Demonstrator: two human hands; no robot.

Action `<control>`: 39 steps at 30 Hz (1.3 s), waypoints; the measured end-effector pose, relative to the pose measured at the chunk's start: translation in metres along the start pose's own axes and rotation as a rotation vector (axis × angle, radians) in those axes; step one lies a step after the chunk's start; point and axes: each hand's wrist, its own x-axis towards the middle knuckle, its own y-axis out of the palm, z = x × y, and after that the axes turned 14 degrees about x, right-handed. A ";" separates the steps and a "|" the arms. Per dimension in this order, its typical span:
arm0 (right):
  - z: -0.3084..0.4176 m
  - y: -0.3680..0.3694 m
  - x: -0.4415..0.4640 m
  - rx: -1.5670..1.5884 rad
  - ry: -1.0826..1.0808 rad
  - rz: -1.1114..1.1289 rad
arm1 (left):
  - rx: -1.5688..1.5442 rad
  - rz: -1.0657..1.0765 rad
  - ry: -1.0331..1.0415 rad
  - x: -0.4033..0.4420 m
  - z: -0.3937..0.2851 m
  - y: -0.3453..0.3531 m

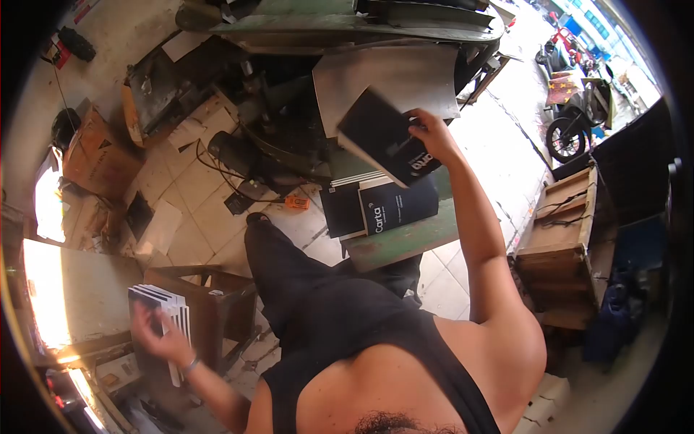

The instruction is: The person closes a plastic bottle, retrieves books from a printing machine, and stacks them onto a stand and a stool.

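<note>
In my right hand (432,137) is a dark notebook (383,137) marked "Carta", gripped at its edge and tilted above the green metal table (405,244). Below it, another dark Carta notebook (397,206) lies on the table, overlapping a dark stack (343,206) with pale page edges. My left hand (160,336), slightly blurred, has its fingers apart beside a stack of dark notebooks (168,300) with white edges at the lower left. Whether the fingers touch that stack I cannot tell.
Behind the table stands a large green machine (361,32) with a metal sheet (390,76). A wooden cabinet (557,246) is at right, a cardboard box (101,155) at left. An orange object (296,202) and cables lie on the tiled floor. A motorcycle (567,137) stands farther back.
</note>
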 end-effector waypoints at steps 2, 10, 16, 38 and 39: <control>0.025 0.009 -0.018 -0.265 -0.023 0.149 | -0.178 0.068 0.162 -0.018 -0.051 0.037; -0.044 0.046 -0.093 -0.670 0.054 0.076 | -0.553 0.785 0.275 -0.103 -0.139 0.094; -0.106 0.037 -0.131 -0.425 0.471 -0.361 | -0.468 0.944 0.393 -0.163 -0.109 0.117; -0.138 0.021 -0.144 -0.323 0.544 -0.440 | -0.472 0.891 0.319 -0.157 -0.117 0.122; -0.137 0.020 -0.143 -0.324 0.550 -0.436 | -0.471 0.887 0.318 -0.156 -0.118 0.122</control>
